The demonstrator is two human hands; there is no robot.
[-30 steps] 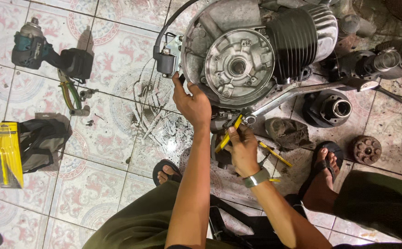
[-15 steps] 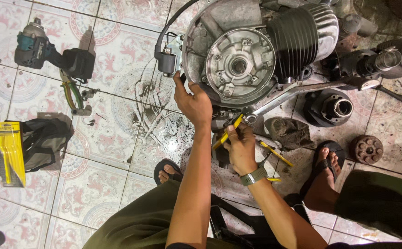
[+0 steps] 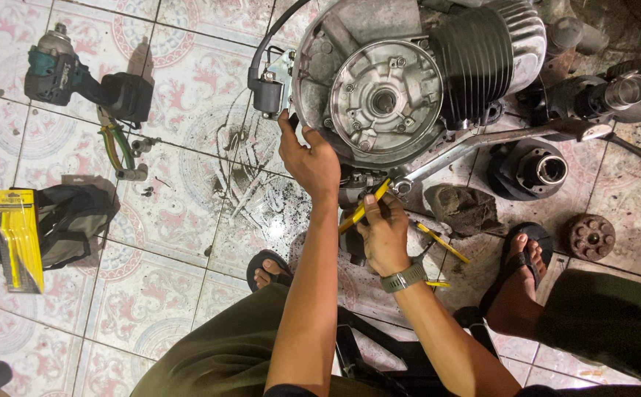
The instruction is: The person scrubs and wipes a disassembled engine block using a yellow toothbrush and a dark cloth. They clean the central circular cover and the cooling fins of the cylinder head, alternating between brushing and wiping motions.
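Overhead: two bare hands at a small engine on a tiled floor

Seen from above, a person squats on a patterned tile floor (image 3: 188,198) with a small air-cooled engine (image 3: 416,73) lying in front of them. The left hand (image 3: 309,158) reaches up to the lower left rim of the engine's round metal cover (image 3: 386,99), fingers curled against the edge and touching it; whether it grips anything small there cannot be told. The right hand (image 3: 385,235), with a grey watch (image 3: 403,279) on its wrist, sits just below the engine and is closed around a yellow-handled tool (image 3: 362,208), whose tip points up towards the underside of the casing. A second yellow-handled tool (image 3: 442,243) lies on the floor just beside that hand.

A long silver wrench (image 3: 497,143) rests against the engine's lower right. Further right are a black round engine part (image 3: 537,170) and a rusty toothed disc (image 3: 591,237), each lying apart on the tiles.

At upper left a teal and black cordless impact driver (image 3: 89,77) lies on its side, with pliers (image 3: 118,143) just below it. Left of the person, a dark cloth bag (image 3: 70,220) lies slumped; its contents cannot be seen. A yellow packet of tools (image 3: 17,239) lies against its left side.

Both feet wear black sandals (image 3: 515,254).
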